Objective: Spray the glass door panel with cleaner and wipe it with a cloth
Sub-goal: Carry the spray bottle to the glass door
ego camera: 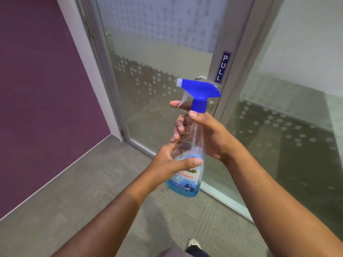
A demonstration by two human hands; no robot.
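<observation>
A clear spray bottle (187, 182) with a blue trigger head and a little blue cleaner at its bottom is upright in front of me. My right hand (209, 134) grips its neck, index finger by the white trigger, thumb under the blue collar. My left hand (167, 164) holds the lower body, thumb across the label. The nozzle points left. Behind it stands the glass door panel (148, 71), frosted with a dotted pattern, in a grey metal frame. No cloth is in view.
A blue PULL sign (222, 67) sits on the door frame above a metal handle (201, 78). A second glass panel (287, 117) is to the right, a purple wall (40, 89) to the left. Grey carpet (92, 191) lies below. A shoe (194, 244) shows at the bottom.
</observation>
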